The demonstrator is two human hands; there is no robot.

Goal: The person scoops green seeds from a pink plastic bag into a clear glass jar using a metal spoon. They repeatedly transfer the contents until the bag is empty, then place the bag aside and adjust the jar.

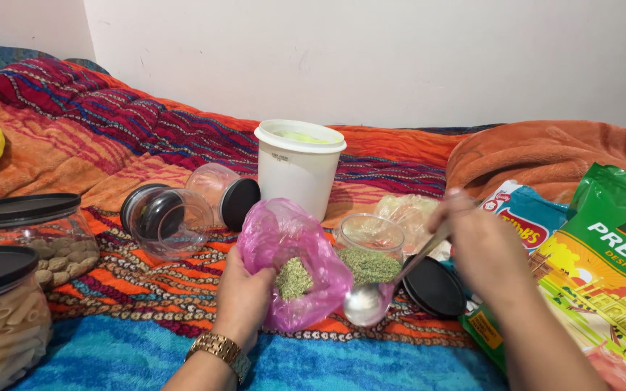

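i'm mid-scoop: my left hand [244, 293] grips the pink bag [291, 264] of green seeds on the bed, right hand [483, 250] pinches the spoon [368, 303]; next, the bowl must dip into the bag beside the open jar [371, 253]

Pink bag [284, 239] of green seeds [293, 279] — white tub [298, 170] — striped orange-red blanket [110, 137].

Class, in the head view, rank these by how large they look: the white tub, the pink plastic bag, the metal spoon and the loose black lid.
1. White tub and pink plastic bag: alike in apparent size, and the bag lies nearer the camera, so unranked.
2. Loose black lid.
3. Metal spoon.
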